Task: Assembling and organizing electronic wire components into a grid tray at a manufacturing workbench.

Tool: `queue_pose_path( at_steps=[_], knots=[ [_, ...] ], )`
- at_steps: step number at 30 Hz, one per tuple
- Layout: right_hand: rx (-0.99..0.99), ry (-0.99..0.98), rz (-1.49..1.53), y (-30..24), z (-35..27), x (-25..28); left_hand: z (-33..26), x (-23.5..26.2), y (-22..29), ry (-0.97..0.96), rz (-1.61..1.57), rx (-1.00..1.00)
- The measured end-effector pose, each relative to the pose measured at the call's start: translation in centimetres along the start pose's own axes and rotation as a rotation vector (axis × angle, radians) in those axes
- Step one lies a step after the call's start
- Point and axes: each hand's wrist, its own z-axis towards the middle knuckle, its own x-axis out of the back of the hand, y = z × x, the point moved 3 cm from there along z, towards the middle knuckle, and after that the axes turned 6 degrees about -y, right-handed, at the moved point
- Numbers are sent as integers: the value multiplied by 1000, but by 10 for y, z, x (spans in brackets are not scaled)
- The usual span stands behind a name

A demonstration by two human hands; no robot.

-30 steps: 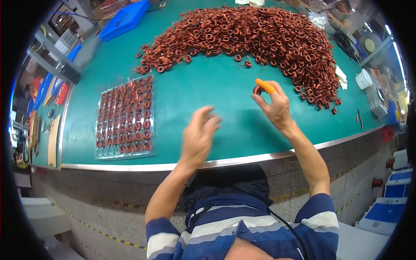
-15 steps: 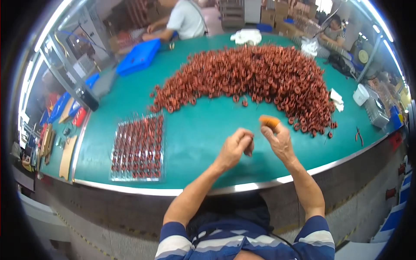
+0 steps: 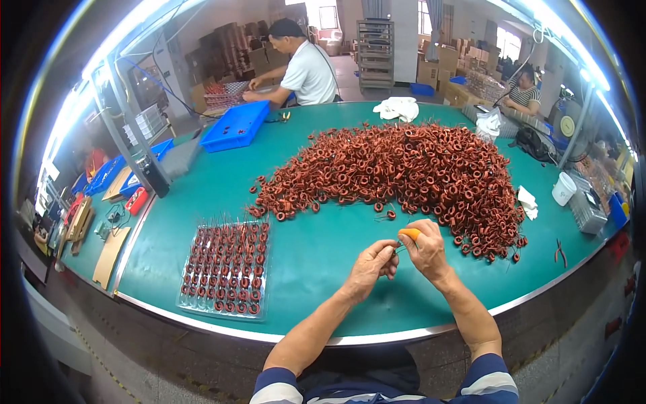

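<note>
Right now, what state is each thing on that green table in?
Left hand: fingers pinched on something small.
Right hand: closed on orange-handled tool.
Coil pile: loose heap.
Clear tray: nearly full of coils in rows.
Blue bin: open, almost empty.
White cup: upright.

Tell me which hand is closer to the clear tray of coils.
Left. The left hand is just right of the tray; the right hand, gripping an orange-handled tool, sits farther right.

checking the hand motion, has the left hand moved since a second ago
Yes. The left hand has gone right, away from the tray of coils, and now meets the right hand.
</note>
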Motion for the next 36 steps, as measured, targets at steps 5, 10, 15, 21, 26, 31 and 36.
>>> queue_pose_path(
  at_steps=[5, 10, 15, 21, 26, 31, 36],
  knots=[
    [259, 55, -156, -4, -3, -6, -1, 9, -6, 124, -130, 38],
    [231, -20, -100, -21, -7, -21, 2, 33, -20, 330, -35, 2],
    [-207, -16, 256, 12, -14, -24, 5, 18, -16, 174, -19, 27],
    [-653, -184, 831, 30, -27, -43, -1, 13, -13, 265, 45, 17],
    [-659, -170, 816, 31, -31, -43, -4, 14, -7, 303, -14, -28],
    [-683, -405, 715, 35, -39, -53, -3, 25, -14, 309, -163, -64],
    [-586, -256, 695, 22, -38, -47, -1, 17, -15, 193, 103, -91]
  ],
)
